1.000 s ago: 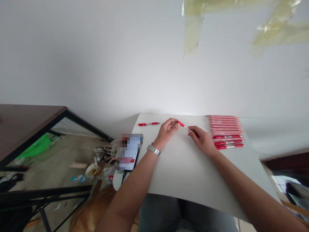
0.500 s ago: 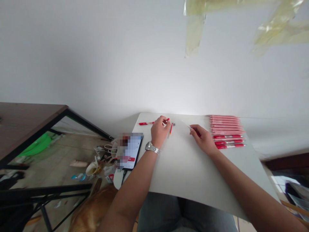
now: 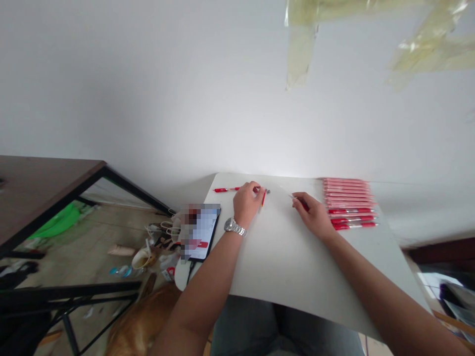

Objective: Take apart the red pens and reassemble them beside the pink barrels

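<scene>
Over the back of the white table (image 3: 282, 257), my left hand (image 3: 245, 200) has its fingers curled together. A bit of dark red shows between them, too small to name. At its fingertips lies a thin red pen refill (image 3: 263, 199), partly hidden, and a small metal piece (image 3: 268, 191) sits just beyond. A red pen part (image 3: 222, 190) lies to the left of that hand, its right end covered. My right hand (image 3: 311, 212) is closed around a clear pen barrel (image 3: 291, 196) with a red grip, its clear end pointing toward the back left.
Several pink pen refills or sticks (image 3: 347, 193) lie in a row at the right, with red pens (image 3: 352, 218) in front. A phone (image 3: 204, 235) with a cable rests at the table's left edge. A wall (image 3: 166, 89) stands behind; a brown animal (image 3: 144, 321) is below left.
My left hand has shifted slightly right and down toward the red refill. The red piece that stuck out at its fingertips is now mostly hidden. My right hand has hardly moved.
</scene>
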Motion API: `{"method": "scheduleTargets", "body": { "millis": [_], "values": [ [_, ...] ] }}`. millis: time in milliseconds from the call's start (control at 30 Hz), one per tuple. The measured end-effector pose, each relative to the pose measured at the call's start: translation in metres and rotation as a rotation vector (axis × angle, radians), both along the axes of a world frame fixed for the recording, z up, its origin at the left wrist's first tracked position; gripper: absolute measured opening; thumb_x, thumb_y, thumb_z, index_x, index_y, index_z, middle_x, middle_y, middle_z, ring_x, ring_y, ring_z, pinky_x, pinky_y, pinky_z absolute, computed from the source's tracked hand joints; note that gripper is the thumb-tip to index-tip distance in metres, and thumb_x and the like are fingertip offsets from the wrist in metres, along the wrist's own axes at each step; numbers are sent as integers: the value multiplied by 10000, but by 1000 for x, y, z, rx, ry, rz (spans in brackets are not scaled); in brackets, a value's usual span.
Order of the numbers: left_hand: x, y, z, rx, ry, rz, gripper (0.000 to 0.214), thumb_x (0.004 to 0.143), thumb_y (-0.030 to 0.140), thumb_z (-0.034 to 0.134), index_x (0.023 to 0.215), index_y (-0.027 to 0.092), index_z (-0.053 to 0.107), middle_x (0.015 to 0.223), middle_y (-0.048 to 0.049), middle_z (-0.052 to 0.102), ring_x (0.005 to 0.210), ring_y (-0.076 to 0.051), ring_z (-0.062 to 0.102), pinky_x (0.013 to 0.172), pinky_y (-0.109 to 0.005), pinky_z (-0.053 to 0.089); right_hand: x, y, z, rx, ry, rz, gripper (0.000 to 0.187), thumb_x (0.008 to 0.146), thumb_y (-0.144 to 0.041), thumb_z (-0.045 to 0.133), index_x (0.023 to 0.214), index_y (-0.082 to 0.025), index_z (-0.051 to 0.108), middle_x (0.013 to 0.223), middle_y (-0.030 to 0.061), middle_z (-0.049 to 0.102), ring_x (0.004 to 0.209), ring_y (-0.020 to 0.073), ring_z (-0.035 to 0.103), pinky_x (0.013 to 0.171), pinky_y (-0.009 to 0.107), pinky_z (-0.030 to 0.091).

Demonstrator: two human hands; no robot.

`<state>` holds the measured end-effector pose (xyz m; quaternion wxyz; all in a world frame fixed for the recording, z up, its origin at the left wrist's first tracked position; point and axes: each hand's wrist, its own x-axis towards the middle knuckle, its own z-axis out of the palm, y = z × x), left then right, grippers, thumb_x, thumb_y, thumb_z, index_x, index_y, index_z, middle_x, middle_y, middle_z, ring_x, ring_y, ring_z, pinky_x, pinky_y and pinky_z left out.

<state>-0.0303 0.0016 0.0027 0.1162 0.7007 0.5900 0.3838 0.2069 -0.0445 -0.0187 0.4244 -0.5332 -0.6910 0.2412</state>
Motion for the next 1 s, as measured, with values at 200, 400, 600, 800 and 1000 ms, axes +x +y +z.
{"method": "scheduleTargets", "body": {
  "millis": [200,400,600,800,1000],
  "values": [
    [11,-5,8,-119,-505,-362,288,1001,446,603,1071,195,723,1024,-73,753,884,-175,662,796,-289,499,-2,-4,8,-7,-6,51,385,1045,-511,481,1162,-197,670,877,58,739,778,201,682,727,308,522],
    [19,-16,16,-311,-686,-590,392,961,454,681,1240,187,750,1242,-125,741,1057,-213,683,907,-304,519,-2,-6,13,-14,-8,128,391,1055,-506,457,1165,-207,683,872,52,749,737,195,666,713,312,507],
    [19,-18,18,-378,-735,-651,400,940,436,715,1251,189,765,1243,-125,737,1069,-217,677,934,-320,522,-3,-8,16,-39,-40,167,416,1068,-502,422,971,-214,707,815,39,727,659,172,625,683,306,485],
    [21,-15,14,-349,-723,-583,364,921,460,729,1108,157,808,980,-97,760,882,-175,659,866,-305,521,-1,-5,12,-23,-42,164,363,1061,-483,455,948,-218,675,817,29,713,680,168,622,694,290,488],
    [25,-15,12,-310,-739,-511,357,893,483,753,949,135,809,815,-60,715,797,-159,638,802,-292,517,0,-4,6,-10,-67,104,298,1022,-482,552,1078,-224,690,863,42,757,751,198,688,732,306,526]
  ]
}}
